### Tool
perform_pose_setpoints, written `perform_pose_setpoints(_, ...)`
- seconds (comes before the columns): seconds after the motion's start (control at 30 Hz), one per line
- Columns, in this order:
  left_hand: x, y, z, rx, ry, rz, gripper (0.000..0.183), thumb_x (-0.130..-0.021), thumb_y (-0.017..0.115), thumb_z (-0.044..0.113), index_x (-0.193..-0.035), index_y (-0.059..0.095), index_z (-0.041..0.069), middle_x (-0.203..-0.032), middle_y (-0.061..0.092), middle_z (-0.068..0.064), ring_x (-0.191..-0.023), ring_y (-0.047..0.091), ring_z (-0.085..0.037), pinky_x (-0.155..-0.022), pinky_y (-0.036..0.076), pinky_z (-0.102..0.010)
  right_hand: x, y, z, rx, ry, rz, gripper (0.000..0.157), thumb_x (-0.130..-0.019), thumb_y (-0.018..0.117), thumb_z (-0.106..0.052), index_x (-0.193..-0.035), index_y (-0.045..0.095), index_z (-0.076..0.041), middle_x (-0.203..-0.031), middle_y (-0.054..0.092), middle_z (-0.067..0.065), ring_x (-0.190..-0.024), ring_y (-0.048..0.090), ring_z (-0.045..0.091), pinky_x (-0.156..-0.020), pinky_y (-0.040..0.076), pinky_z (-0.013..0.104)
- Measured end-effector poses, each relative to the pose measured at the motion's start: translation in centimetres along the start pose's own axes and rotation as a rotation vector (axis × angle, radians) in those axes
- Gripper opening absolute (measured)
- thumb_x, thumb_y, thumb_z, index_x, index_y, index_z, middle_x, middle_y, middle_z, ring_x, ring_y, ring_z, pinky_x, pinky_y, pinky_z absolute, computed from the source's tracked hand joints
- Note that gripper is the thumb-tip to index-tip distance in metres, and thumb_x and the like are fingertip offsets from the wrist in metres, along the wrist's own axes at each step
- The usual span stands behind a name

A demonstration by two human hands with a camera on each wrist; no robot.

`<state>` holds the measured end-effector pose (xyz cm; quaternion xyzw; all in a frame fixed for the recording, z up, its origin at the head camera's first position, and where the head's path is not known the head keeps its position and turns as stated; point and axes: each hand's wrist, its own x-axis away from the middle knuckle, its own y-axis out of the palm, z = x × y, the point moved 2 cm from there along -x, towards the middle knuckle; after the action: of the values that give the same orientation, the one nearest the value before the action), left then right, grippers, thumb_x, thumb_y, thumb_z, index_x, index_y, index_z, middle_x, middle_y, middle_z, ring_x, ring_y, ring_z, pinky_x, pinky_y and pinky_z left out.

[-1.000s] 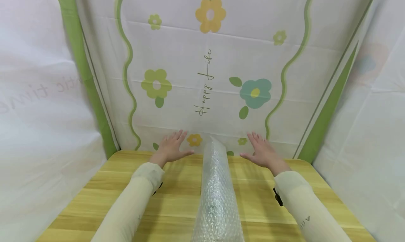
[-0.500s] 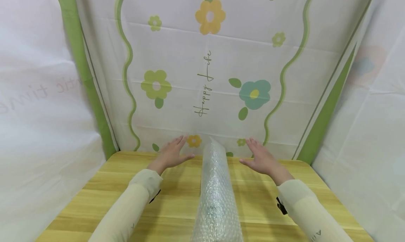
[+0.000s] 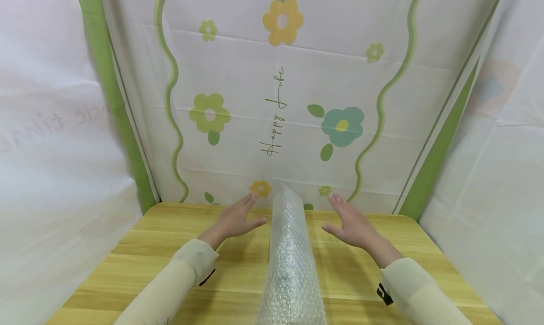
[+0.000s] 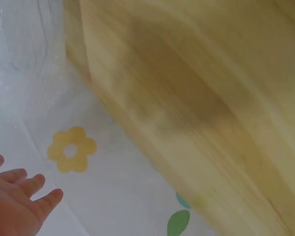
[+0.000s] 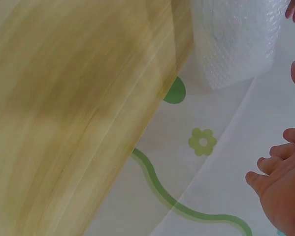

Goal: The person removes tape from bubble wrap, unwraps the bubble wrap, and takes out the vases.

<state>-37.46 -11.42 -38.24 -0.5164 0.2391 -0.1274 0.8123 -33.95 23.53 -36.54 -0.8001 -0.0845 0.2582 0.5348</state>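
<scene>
A long roll of clear bubble wrap point(image 3: 293, 263) lies along the middle of the table, its far end reaching past the back edge. To its left hovers my left hand point(image 3: 233, 219), fingers extended forward and thumb pointing toward the roll. My right hand point(image 3: 352, 225) mirrors it on the other side, thumb also turned inward. Neither hand touches the roll, and both hold nothing. In the left wrist view the left fingers point(image 4: 31, 184) spread loosely. The right wrist view has the bubble wrap point(image 5: 238, 39) at the top and the right fingers point(image 5: 270, 164) at the edge.
The wooden table point(image 3: 140, 259) has a white flower-printed curtain point(image 3: 238, 70) hanging behind its back edge. Pale side curtains point(image 3: 55, 183) with green borders enclose it left and right. A dark strap point(image 3: 384, 294) sits by the right cuff.
Both hands have drawn back slightly toward the body and lowered in the head view, the right one more. The bubble wrap roll has stayed in place.
</scene>
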Motion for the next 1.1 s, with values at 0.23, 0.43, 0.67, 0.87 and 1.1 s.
perform_pose_setpoints(0.23, 0.9, 2.1, 0.2, 0.271, -0.044, -0.047, 0.088, -0.092, 0.055, 0.059, -0.156, 0.017, 0.012, -0.16, 0.015, -0.009, -0.145, 0.017, -0.029, -0.114, 0.02, -0.05, 1.3, 1.1, -0.7, -0.015, -0.015, -0.003, 0.087, -0.091, 0.065, -0.047, -0.151, 0.025, 0.002, -0.157, 0.019, 0.022, -0.141, 0.02, 0.042, -0.11, 0.023, 0.059)
perform_pose_setpoints(0.43, 1.4, 3.9, 0.8, 0.413, -0.036, -0.099, 0.084, -0.095, 0.057, 0.049, -0.154, 0.019, 0.002, -0.158, 0.018, -0.017, -0.144, 0.016, -0.035, -0.113, 0.019, -0.053, 2.0, 2.3, -1.4, -0.063, -0.012, -0.02, 0.086, -0.091, 0.065, -0.046, -0.151, 0.027, 0.002, -0.157, 0.02, 0.021, -0.141, 0.021, 0.041, -0.109, 0.024, 0.058)
perform_pose_setpoints(0.67, 1.8, 5.2, 1.6, 0.487, -0.036, -0.159, 0.085, -0.096, 0.053, 0.052, -0.155, 0.016, 0.004, -0.158, 0.018, -0.017, -0.142, 0.021, -0.038, -0.112, 0.022, -0.055, 2.8, 3.3, -2.6, -0.191, 0.015, -0.043, 0.084, -0.092, 0.062, -0.049, -0.151, 0.028, 0.002, -0.156, 0.023, 0.02, -0.14, 0.024, 0.041, -0.109, 0.025, 0.058)
perform_pose_setpoints(0.87, 1.8, 6.0, 1.9, 0.525, 0.01, -0.18, 0.082, -0.098, 0.05, 0.048, -0.156, 0.009, 0.007, -0.159, 0.015, -0.016, -0.138, 0.029, -0.041, -0.109, 0.027, -0.058, 3.6, 4.0, -3.9, -0.316, 0.043, -0.078, 0.083, -0.092, 0.063, -0.047, -0.151, 0.028, 0.002, -0.155, 0.023, 0.019, -0.141, 0.023, 0.036, -0.111, 0.023, 0.052)
perform_pose_setpoints(1.1, 1.7, 6.8, 2.4, 0.531, 0.054, -0.194, 0.085, -0.099, 0.05, 0.048, -0.156, 0.005, 0.003, -0.161, 0.008, -0.014, -0.141, 0.025, -0.038, -0.112, 0.022, -0.053, 4.5, 4.4, -5.3, -0.439, 0.032, -0.101, 0.079, -0.094, 0.061, -0.043, -0.149, 0.03, 0.004, -0.153, 0.028, 0.022, -0.135, 0.031, 0.047, -0.106, 0.029, 0.059)
